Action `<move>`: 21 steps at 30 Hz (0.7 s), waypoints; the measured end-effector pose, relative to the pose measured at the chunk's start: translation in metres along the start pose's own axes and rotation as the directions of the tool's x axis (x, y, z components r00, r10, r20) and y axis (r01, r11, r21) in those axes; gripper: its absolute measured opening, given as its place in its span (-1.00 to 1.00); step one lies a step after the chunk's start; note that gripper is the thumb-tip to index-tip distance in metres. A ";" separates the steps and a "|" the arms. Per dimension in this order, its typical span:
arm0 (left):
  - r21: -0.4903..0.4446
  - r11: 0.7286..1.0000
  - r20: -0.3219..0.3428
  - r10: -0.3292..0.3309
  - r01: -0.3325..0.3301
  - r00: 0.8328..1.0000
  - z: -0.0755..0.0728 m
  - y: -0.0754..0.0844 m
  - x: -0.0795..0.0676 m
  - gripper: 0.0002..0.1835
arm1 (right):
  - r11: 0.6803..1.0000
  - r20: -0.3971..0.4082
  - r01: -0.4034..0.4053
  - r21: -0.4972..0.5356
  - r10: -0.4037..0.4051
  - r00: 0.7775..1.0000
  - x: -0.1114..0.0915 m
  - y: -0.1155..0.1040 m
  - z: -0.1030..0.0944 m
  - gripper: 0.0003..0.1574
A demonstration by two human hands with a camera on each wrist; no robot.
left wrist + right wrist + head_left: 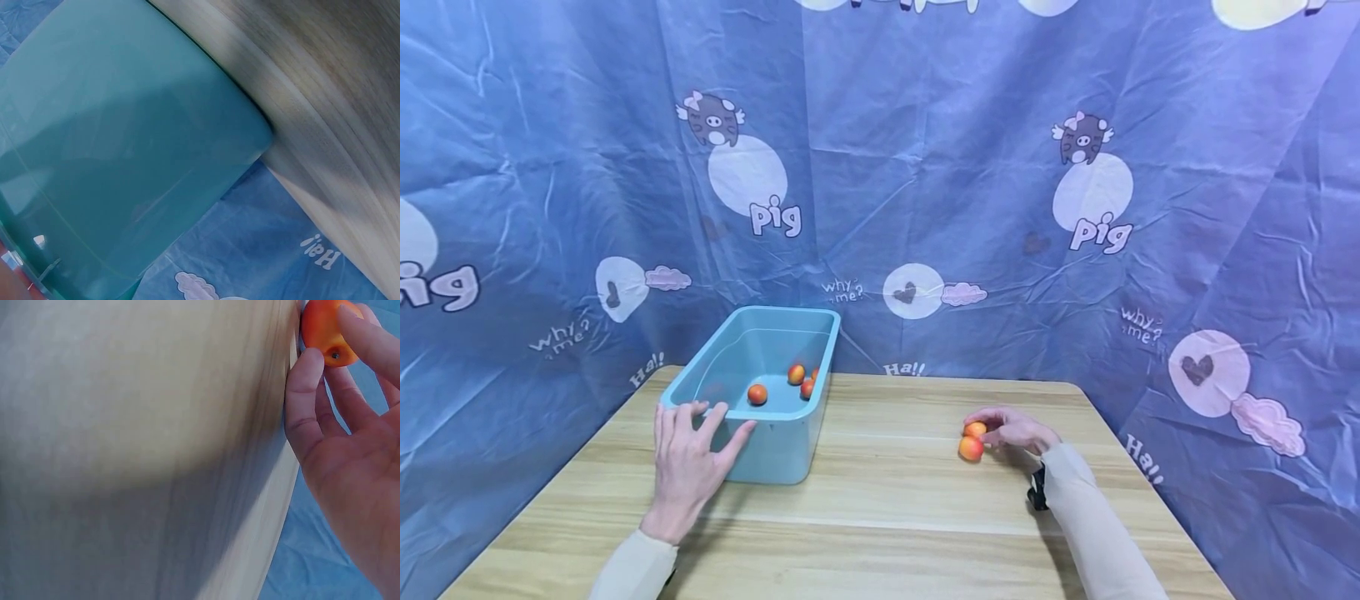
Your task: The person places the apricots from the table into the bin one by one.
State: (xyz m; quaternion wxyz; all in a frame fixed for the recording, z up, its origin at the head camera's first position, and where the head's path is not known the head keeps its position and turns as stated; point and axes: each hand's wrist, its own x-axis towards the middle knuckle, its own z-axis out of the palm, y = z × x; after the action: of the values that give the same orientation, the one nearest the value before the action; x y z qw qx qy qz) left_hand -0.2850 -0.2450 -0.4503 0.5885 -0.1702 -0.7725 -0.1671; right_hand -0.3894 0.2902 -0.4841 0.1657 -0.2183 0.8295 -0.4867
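Observation:
At the right of the table, my right hand (1011,430) pinches a small orange-red fruit (975,429) between thumb and fingers. In the right wrist view the same fruit (328,331) shows a small dark dimple, with the fingertips around it. Just in front of it, a second orange-red fruit (972,449) lies close to the thumb. My left hand (688,458) grips the near rim of a light blue plastic bin (767,450), fingers over the edge and thumb on the outer wall. Several like fruits (757,394) lie on the bin's floor.
The bin stands at the left on a wooden table (887,500), close to the back edge. Behind and around the table hangs a blue cloth (880,200) printed with pigs and words. A black strap (1037,489) sits at my right wrist.

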 end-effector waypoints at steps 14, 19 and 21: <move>0.014 1.000 0.053 0.001 -0.001 0.999 -0.002 0.000 0.000 -0.34 | 1.000 -0.072 0.015 0.003 -0.015 0.997 -0.008 -0.001 0.000 -0.36; 0.027 1.000 0.047 0.000 -0.001 0.999 -0.002 0.000 0.001 -0.25 | 0.997 -0.120 -0.012 0.079 0.022 0.993 -0.010 -0.003 -0.001 -0.32; 0.021 1.000 0.034 0.004 -0.005 0.999 -0.001 -0.001 0.002 -0.26 | 0.995 -0.137 -0.013 0.097 0.027 0.990 -0.010 -0.005 -0.001 -0.32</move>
State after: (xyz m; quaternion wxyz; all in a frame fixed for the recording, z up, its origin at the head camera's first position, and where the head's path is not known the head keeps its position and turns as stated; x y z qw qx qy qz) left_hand -0.2846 -0.2461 -0.4480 0.5773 -0.1687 -0.7838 -0.1546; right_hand -0.3809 0.2942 -0.4789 0.1230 -0.1675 0.8167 -0.5383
